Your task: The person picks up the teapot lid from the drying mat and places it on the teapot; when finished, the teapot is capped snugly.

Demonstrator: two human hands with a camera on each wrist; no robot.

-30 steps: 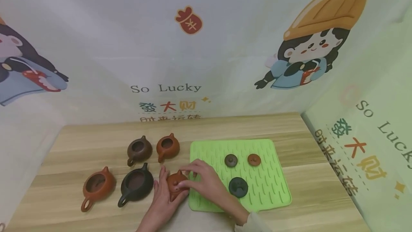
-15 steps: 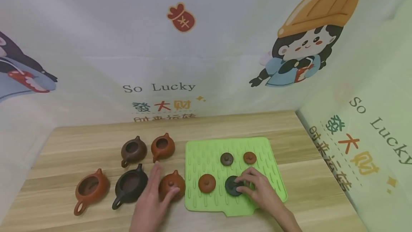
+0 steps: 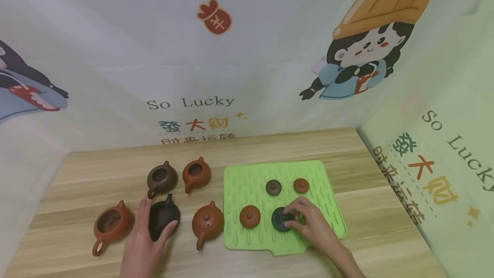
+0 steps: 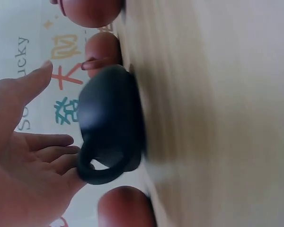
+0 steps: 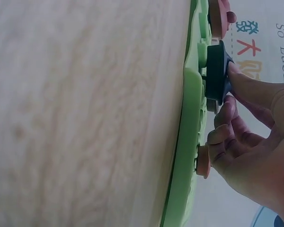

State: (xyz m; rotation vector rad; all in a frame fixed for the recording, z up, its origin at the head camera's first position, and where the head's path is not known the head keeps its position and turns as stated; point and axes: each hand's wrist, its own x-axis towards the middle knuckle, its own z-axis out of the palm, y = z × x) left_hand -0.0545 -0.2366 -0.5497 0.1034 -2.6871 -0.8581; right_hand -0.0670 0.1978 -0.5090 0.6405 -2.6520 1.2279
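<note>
My left hand (image 3: 140, 246) is spreading, thumb and fingers apart, around the black teapot (image 3: 174, 207), whose matte, rounded body is showing a wide, uncovered mouth and looped handle. My right hand (image 3: 315, 225) is pinching the round black lid (image 3: 278, 222) at its top, over the green mat (image 3: 239, 238). Beyond my right fingers a small brown lid (image 3: 273, 188) is resting; beyond my left, a brown teapot (image 3: 170, 179) is standing.

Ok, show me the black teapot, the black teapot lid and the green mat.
Black teapot (image 4: 105, 111): left wrist view, on the side of its body.
Black teapot lid (image 3: 278, 219): head view, on its top.
Green mat (image 3: 266, 204): head view, on a bare patch.
</note>
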